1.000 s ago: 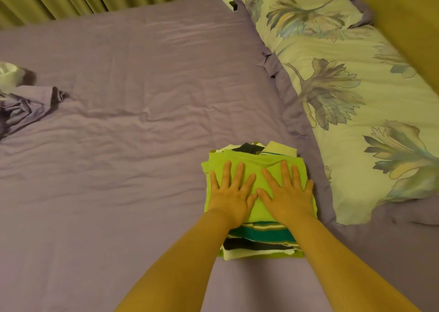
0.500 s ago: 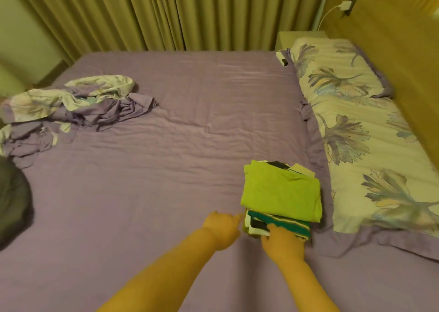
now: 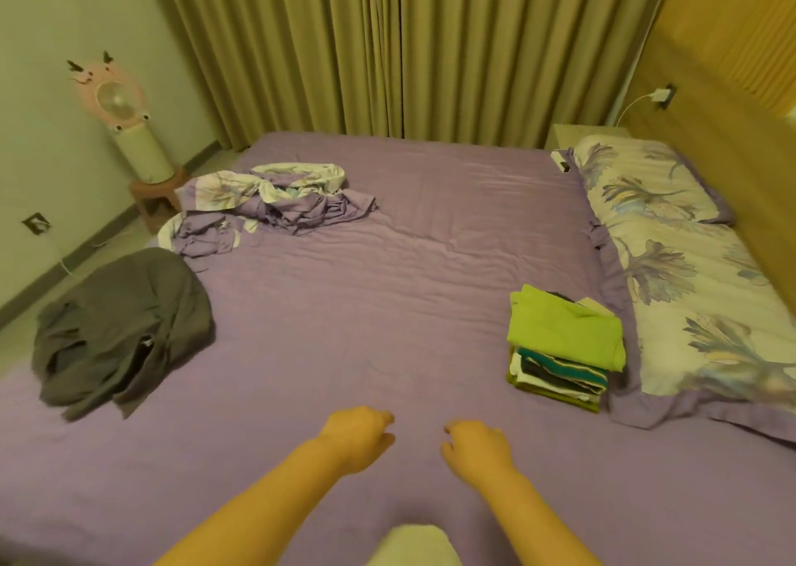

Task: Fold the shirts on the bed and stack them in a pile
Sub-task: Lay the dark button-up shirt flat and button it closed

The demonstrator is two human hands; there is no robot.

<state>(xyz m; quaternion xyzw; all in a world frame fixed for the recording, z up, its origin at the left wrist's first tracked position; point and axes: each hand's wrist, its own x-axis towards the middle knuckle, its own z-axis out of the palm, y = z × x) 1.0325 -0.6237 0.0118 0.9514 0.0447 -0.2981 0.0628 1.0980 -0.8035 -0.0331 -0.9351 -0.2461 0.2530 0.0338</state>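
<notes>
A person's left hand (image 3: 359,438) and right hand (image 3: 476,451) hover apart over the near side of a purple bed (image 3: 387,307), fingers loosely curled and holding nothing. A pile (image 3: 564,346) of folded shirts, a lime-green one on top, sits at right just beside a floral pillow (image 3: 689,290). A crumpled grey garment (image 3: 120,328) lies well apart at left. If that is the next shirt, it should be spread flat and smoothed first so its folds match the pile's edges
</notes>
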